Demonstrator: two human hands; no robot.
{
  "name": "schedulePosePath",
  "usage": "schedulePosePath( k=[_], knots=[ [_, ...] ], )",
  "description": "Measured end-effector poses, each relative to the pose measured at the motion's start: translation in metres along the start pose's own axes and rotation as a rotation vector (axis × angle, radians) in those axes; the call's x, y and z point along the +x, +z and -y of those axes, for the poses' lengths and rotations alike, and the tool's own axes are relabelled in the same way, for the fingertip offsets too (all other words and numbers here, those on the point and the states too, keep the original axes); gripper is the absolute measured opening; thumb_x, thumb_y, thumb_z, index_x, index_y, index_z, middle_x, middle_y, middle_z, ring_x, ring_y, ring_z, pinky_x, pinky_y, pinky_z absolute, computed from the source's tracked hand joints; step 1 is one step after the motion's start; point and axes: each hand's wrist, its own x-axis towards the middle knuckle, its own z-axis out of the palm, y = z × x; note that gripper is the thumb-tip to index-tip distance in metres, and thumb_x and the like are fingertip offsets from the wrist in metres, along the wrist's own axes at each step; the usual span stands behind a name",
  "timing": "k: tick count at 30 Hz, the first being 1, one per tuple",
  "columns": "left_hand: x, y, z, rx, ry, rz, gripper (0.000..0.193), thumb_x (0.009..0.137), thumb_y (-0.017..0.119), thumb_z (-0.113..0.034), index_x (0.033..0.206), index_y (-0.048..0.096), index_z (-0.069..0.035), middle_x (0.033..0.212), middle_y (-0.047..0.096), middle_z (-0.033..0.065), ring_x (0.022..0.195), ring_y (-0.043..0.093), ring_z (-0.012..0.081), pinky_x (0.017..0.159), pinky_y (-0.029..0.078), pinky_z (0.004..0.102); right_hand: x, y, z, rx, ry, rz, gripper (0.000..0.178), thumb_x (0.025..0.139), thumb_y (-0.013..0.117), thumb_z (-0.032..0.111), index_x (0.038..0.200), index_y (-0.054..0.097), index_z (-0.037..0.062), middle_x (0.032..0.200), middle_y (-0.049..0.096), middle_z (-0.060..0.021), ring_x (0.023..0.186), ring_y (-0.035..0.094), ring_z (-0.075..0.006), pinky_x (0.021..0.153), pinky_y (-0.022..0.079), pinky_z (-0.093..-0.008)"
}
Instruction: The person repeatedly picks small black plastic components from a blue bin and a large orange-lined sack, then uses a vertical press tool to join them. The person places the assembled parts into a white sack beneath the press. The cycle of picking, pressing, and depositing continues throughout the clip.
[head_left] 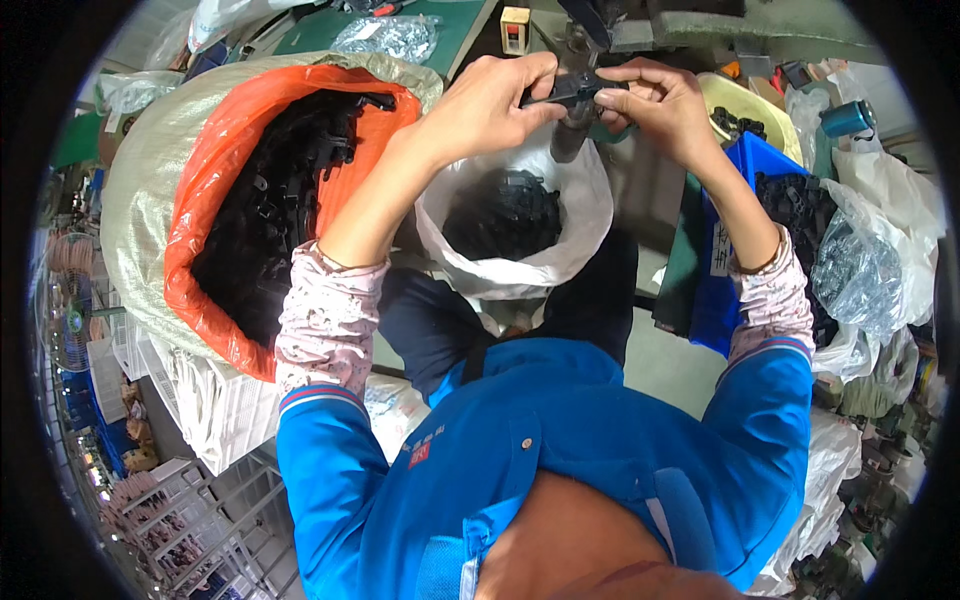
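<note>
Both hands meet at the top centre, over a grey metal machine fixture (pixel 572 140). Between them is a small black plastic part (pixel 568 88). My left hand (pixel 490 108) pinches its left end with thumb and forefinger. From the other side, the thumb and fingers of my right hand (pixel 662 108) close on its right end. The fingers partly cover the part, so its full shape is hidden. Just below the hands stands a bucket lined with a white bag (pixel 590 205), with black plastic parts (pixel 505 215) lying in it.
At left, a big woven sack with an orange liner (pixel 185 250) holds many black parts (pixel 270 210). To the right are a blue crate (pixel 715 285) of black parts, a yellow-lined container (pixel 785 130) and clear plastic bags (pixel 860 270). A small box (pixel 515 32) stands beyond my left hand.
</note>
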Motion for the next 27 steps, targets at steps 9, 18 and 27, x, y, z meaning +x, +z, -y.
schedulePosePath(
  k=[9, 18, 27],
  knots=[
    [-0.013, -0.003, -0.007, 0.047, -0.050, -0.059, 0.026, 0.081, 0.071, -0.021, 0.086, 0.052, -0.003, 0.064, 0.050, 0.0098, 0.054, 0.044, 0.0144, 0.050, 0.039, 0.0314, 0.009, -0.016, -0.023, 0.078, -0.003, -0.021, 0.032, 0.089, 0.063, 0.020, 0.111, 0.062, -0.0026, 0.090, 0.067, -0.0081, 0.073, 0.063, -0.0086, 0.065, 0.051, -0.0198],
    [-0.006, -0.008, -0.001, 0.040, -0.032, -0.002, 0.025, 0.082, 0.071, -0.019, 0.082, 0.052, -0.002, 0.057, 0.047, 0.0060, 0.053, 0.045, 0.0096, 0.049, 0.037, 0.0288, 0.071, -0.020, -0.145, -0.965, 0.037, -0.348, 0.038, 0.072, 0.062, 0.020, 0.110, 0.064, 0.0133, 0.102, 0.065, -0.0162, 0.094, 0.062, -0.0342, 0.079, 0.051, -0.0410],
    [-0.007, -0.007, -0.006, 0.091, -0.014, -0.022, 0.025, 0.081, 0.072, -0.019, 0.083, 0.054, -0.002, 0.061, 0.050, 0.0063, 0.051, 0.043, 0.0095, 0.046, 0.036, 0.0284, 0.064, -0.008, -0.147, -0.963, 0.101, -0.456, 0.040, 0.067, 0.063, 0.015, 0.106, 0.060, 0.0126, 0.103, 0.064, -0.0156, 0.101, 0.058, -0.0367, 0.084, 0.048, -0.0437]
  ],
)
